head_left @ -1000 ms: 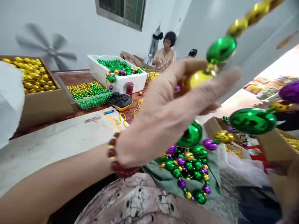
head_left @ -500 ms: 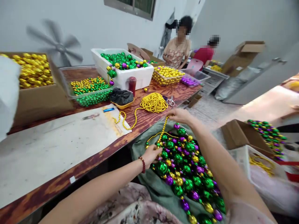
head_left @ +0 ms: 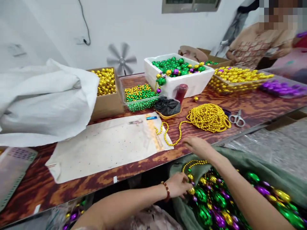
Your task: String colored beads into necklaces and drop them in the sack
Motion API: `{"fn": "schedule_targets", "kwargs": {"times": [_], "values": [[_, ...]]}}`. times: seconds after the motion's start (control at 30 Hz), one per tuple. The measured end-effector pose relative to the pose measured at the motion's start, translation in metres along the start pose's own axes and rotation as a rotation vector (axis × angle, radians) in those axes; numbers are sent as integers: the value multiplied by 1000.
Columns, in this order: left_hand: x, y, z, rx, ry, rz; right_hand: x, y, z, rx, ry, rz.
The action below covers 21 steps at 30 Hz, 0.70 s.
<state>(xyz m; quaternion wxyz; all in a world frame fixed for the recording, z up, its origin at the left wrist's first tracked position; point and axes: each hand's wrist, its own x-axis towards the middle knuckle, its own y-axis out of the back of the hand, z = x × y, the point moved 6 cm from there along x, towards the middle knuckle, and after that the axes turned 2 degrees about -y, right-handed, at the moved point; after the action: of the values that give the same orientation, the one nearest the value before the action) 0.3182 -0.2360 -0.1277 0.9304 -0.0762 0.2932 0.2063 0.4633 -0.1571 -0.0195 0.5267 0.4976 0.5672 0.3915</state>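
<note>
My left hand (head_left: 177, 185), with a beaded bracelet at the wrist, has its fingers curled on a bead garland (head_left: 191, 191) at the near edge of the green cloth (head_left: 178, 204). Shiny green, purple and gold balls fill that cloth on my lap. A loop of small gold beads (head_left: 195, 162) lies above the hand. My right hand (head_left: 199, 147) reaches over the table edge with fingers stretched out, nothing visible in them. Just beyond its fingertips runs the loose end of a gold bead string (head_left: 180, 132), leading to a coiled gold pile (head_left: 208, 117).
Scissors (head_left: 237, 119) lie right of the coil. A white foam box (head_left: 189, 81), a bead tub (head_left: 141, 103) and a red bottle (head_left: 181, 92) stand behind. White cloth (head_left: 103, 150) covers part of the table (head_left: 134, 163). A co-worker (head_left: 261, 44) is at the far right.
My view has turned left and closer to the table. My right hand has let go of the gold bead strand and moved to the table edge. My left hand stays on the garland.
</note>
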Motion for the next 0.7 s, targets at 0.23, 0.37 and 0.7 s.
{"fn": "schedule_targets", "kwargs": {"times": [0.23, 0.37, 0.7], "values": [[-78, 80, -10, 43, -237, 193, 131, 6, -117, -23, 63, 12], [-148, 169, -43, -123, -213, 586, 166, 4, -128, -114, 8, -35], [-356, 415, -131, 300, 198, 1666, 209, -48, -90, -9, 14, 97]]}}
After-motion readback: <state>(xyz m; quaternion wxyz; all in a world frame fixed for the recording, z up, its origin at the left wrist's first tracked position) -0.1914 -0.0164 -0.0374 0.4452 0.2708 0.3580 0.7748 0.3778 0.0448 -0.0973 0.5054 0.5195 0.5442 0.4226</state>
